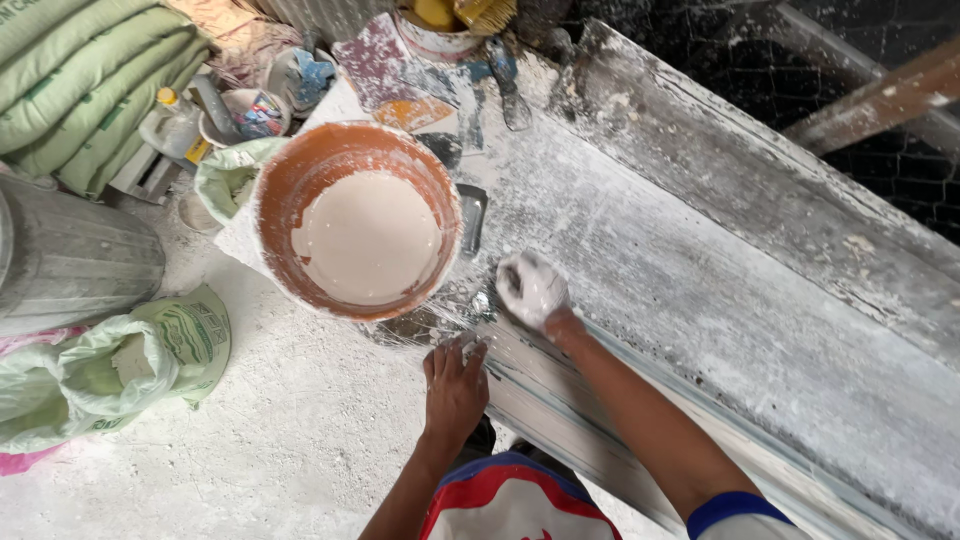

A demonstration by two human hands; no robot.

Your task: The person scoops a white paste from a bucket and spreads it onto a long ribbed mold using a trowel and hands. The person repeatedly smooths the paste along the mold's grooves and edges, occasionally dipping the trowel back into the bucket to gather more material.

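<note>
- Plaster-casting workshop, rough and dusty.
- Long mould bench (720, 290) crusted with white plaster.
- Orange bucket (357, 220) of pale wet mix beside it.
- Stacked green sacks (80, 80) of powder, opened bags (110, 370) on a powder-strewn concrete floor (290, 430).
- Spattered scrapers (510, 90) and tubs (245, 115) at the bench end.

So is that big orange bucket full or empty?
Partly full: the orange bucket stands upright with pale creamy liquid covering its bottom, bare smeared walls above it.

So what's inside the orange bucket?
The bucket holds smooth pale creamy liquid, with smears on the inner wall. The liquid covers the bottom, so anything beneath it cannot be seen.
</note>
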